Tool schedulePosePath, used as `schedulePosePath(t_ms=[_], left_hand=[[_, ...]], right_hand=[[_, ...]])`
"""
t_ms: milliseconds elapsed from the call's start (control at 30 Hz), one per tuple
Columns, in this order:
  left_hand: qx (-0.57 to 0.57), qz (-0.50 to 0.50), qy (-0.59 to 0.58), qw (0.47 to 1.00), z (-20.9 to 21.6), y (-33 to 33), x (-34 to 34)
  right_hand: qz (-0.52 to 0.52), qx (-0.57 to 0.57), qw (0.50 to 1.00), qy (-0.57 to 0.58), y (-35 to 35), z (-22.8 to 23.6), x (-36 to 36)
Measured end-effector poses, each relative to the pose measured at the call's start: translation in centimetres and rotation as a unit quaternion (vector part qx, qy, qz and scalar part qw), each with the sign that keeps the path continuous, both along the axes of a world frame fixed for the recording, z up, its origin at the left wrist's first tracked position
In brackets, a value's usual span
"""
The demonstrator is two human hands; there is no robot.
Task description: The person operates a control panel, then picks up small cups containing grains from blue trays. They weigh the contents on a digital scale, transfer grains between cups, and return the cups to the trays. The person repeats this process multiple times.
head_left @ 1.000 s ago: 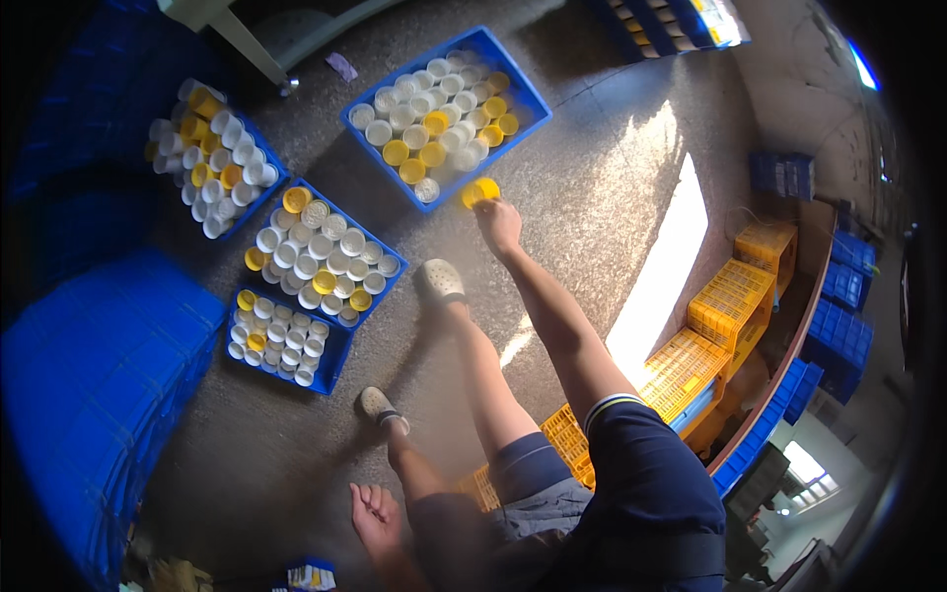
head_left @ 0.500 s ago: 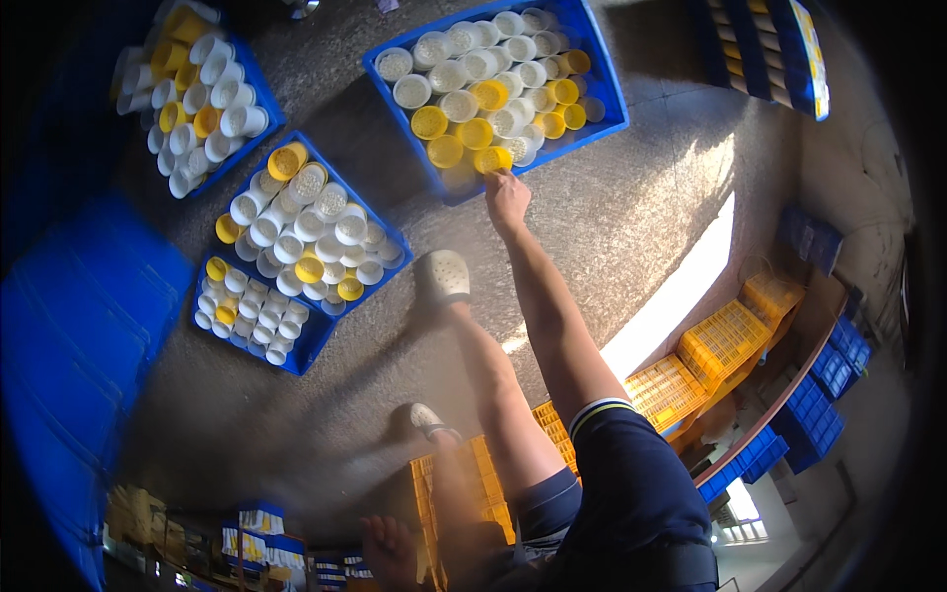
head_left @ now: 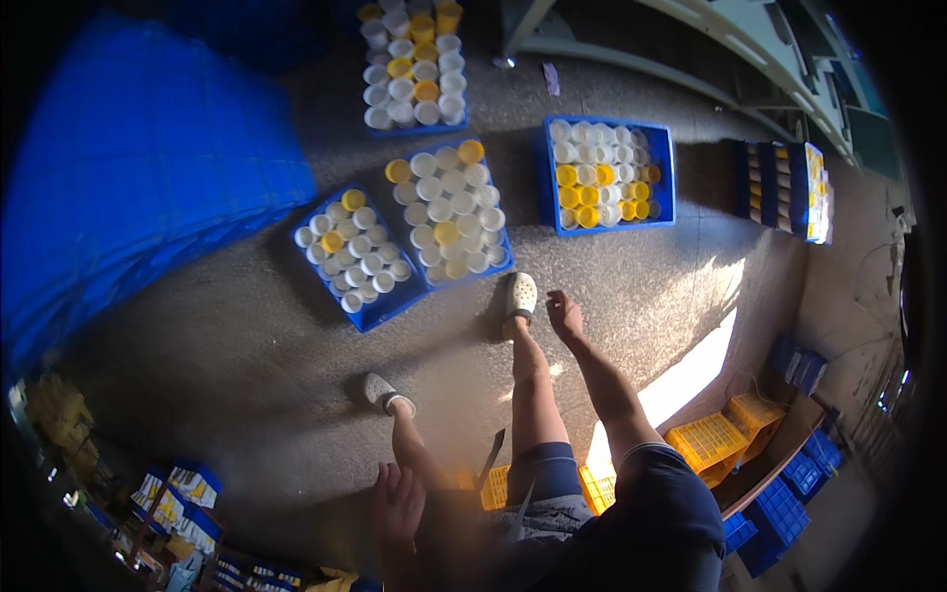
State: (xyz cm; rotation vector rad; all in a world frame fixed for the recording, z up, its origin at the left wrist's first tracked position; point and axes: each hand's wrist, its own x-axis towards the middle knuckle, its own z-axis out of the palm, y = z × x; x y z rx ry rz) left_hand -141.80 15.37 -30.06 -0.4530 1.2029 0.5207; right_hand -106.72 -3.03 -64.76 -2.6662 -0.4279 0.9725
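My right hand (head_left: pixel 565 316) hangs above the floor beside a white clog (head_left: pixel 522 294), its fingers loosely bent and apart, with nothing visible in them. Its nearest containers are a blue crate (head_left: pixel 609 230) of white and yellow cups, farther off to the right, and another blue crate (head_left: pixel 508 259) of similar cups to its left. Low in the picture is my left hand (head_left: pixel 400 501), blurred and in shadow. Its fingers look apart and I see nothing held. Pale contents show in some cups, too small to name.
Farther left stand a smaller blue cup crate (head_left: pixel 370 321) and, beyond, another cup crate (head_left: pixel 441 128). A large blue stack (head_left: pixel 158 168) fills the left side. Yellow crates (head_left: pixel 705 439) are at lower right; a metal frame (head_left: pixel 631 61) crosses the far side.
My right hand has drawn back from a yellow cup at the crate's near edge and is now over the floor. The view has swung, so the crates sit farther away. My left hand shows more.
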Motion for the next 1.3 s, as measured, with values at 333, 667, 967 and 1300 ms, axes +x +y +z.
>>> schedulePosePath(t_ms=[333,667,967,1300], left_hand=[[0.270,0.105,-0.143,0.946,9.0,13.9,-33.7],[0.357,0.345,-0.234,0.836,10.3,40.4,-47.3],[0.466,0.416,-0.138,0.769,16.8,64.1,-55.2],[0.663,0.216,0.260,0.668,19.7,102.5,-52.5]], right_hand=[[0.264,-0.001,0.963,0.054,9.6,11.2,-25.5],[0.728,0.121,0.672,0.062,42.6,13.1,-43.5],[0.359,0.231,0.695,0.579,90.2,37.5,-75.1],[0.007,0.352,0.523,0.776,122.6,54.1,-80.9]])
